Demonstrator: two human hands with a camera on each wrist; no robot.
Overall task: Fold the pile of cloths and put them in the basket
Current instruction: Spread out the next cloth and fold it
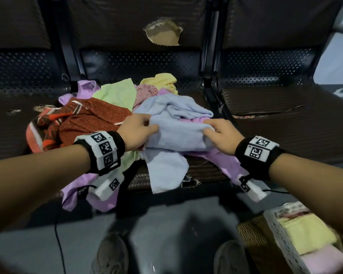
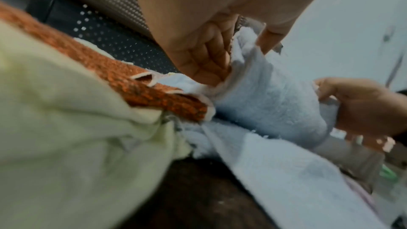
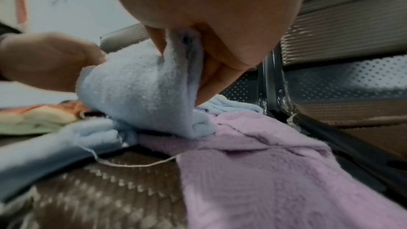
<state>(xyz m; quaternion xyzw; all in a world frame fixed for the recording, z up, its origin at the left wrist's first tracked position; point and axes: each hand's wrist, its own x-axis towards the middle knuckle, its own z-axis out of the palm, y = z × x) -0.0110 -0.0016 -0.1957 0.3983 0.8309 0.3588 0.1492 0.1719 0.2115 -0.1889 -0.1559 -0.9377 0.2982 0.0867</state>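
Blue terry fills the middle of my view: I grip a light blue cloth (image 1: 176, 133) with both hands, my left hand (image 1: 136, 131) pinching its left edge and my right hand (image 1: 223, 137) bunching its right edge, fingers curled into the fabric. My 2 hands are apart, with the cloth stretched between them above the front edge of the seat (image 1: 285, 119), which serves as my surface. The cloth's lower part hangs over that front edge. It lies on top of the pile of cloths (image 1: 99, 107): a rust-red patterned one (image 1: 81, 121) to the left, a pale green one (image 1: 117, 94) and a yellow one (image 1: 164, 81) toward the back edge, and a lilac one (image 1: 224, 161) under my right wrist. On the floor by the seat's front right corner stands the basket (image 1: 281, 232), holding folded yellow and pink cloths.
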